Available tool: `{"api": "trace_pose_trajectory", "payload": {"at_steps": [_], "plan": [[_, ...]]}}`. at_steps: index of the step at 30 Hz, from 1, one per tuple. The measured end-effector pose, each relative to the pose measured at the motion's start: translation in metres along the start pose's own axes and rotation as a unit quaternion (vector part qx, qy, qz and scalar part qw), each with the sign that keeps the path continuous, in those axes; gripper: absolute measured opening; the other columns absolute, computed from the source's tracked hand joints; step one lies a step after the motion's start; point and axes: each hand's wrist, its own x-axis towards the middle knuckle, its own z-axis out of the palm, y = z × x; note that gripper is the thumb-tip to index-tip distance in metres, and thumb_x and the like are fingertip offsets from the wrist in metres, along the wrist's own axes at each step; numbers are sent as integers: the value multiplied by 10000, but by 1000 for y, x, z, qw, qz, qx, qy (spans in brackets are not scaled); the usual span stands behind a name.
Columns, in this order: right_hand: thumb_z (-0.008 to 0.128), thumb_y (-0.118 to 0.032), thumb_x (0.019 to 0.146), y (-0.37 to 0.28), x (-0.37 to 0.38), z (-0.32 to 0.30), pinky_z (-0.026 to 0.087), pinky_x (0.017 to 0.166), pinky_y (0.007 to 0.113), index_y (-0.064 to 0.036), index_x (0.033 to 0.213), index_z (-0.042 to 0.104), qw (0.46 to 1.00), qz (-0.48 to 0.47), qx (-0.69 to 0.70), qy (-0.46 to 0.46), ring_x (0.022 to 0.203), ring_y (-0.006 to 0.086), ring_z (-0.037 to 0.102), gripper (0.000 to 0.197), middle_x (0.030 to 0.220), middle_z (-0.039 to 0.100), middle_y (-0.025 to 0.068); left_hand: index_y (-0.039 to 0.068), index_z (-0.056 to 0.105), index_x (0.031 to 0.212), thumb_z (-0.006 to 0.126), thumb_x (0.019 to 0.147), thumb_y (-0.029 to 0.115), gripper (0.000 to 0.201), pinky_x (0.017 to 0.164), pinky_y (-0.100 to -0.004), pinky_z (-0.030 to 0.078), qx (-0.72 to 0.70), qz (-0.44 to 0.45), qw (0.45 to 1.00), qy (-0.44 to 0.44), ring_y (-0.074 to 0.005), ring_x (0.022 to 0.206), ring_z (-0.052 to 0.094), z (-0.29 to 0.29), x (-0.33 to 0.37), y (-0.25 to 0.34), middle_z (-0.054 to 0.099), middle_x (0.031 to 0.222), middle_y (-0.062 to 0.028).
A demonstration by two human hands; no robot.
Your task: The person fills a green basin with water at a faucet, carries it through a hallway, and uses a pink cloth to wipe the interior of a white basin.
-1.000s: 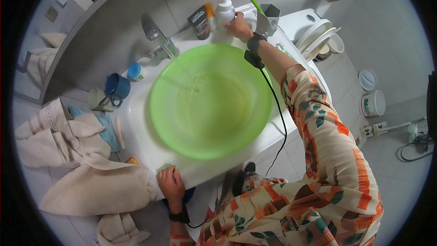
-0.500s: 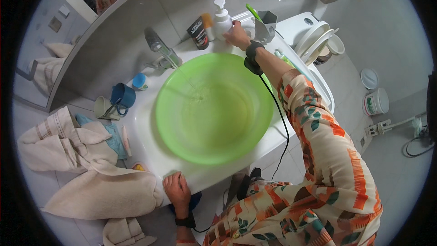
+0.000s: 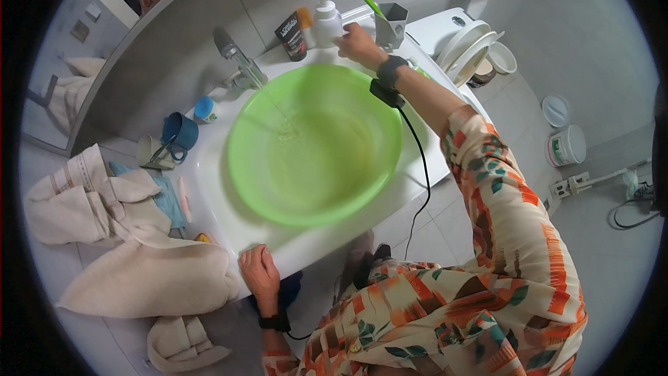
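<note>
My right hand (image 3: pixel 359 47) reaches over the far rim of a large light-green basin (image 3: pixel 245 188), beside a white pump bottle (image 3: pixel 327 26). Its fingers are curled, and I cannot make out what, if anything, is in them. The basin sits on the white sink (image 3: pixel 209 202) with water in it. From the metal faucet (image 3: pixel 240 63) a thin stream runs into the basin. My left hand (image 3: pixel 260 271) lies on the sink's front edge with its fingers stretched out, holding nothing.
Left of the bottle stand a dark tube (image 3: pixel 291 37) and an orange-capped bottle (image 3: pixel 305 24). A grey holder (image 3: pixel 392 24) with a green-handled item stands right. Blue mug (image 3: pixel 180 131), blue-lidded jar (image 3: pixel 204 108) and beige towels (image 3: pixel 149 271) are left. A black cable (image 3: pixel 424 167) hangs from my right wrist.
My head view has shifted, so everything sits a little higher and further left. My right hand has drawn slightly right, away from the pump bottle. The left hand stays on the sink edge.
</note>
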Motion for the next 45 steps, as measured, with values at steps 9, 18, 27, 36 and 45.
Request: {"api": "trace_pose_trajectory", "payload": {"at_steps": [9,18,27,36,45], "plan": [[673,-207,820,8,-56,-93,488,405,292,63,686,586,983,117,108,93,494,169,612,314,636,619,122,1,620,916,536,872,115,149,843,-437,407,2,13,1000,21,-356,851,550,-3,0,0,618,863,-167],[702,-264,812,29,-29,-91,464,409,285,64,764,569,982,155,62,92,503,155,573,357,666,583,101,-8,626,919,550,863,111,152,852,-433,411,-7,-2,1000,10,-352,858,559,-1,-1,-2,625,873,-168],[642,-276,838,36,-28,-91,551,475,285,77,914,594,982,133,109,77,603,169,640,365,797,626,120,-13,626,909,568,855,104,141,846,-442,415,-22,-3,1000,21,-357,848,566,-3,0,1,630,866,-173],[629,-309,886,27,-33,-125,570,519,284,47,994,566,979,100,163,65,623,162,622,377,839,581,95,-28,613,921,549,860,94,151,843,-454,406,-22,12,1000,15,-375,852,554,-3,1,0,616,871,-189],[623,-349,903,37,-29,-114,568,534,276,-12,862,551,983,141,111,27,607,131,600,346,751,540,37,-28,606,912,537,865,106,158,840,-445,402,-22,7,1000,11,-376,845,539,-2,1,0,606,869,-193]]}}
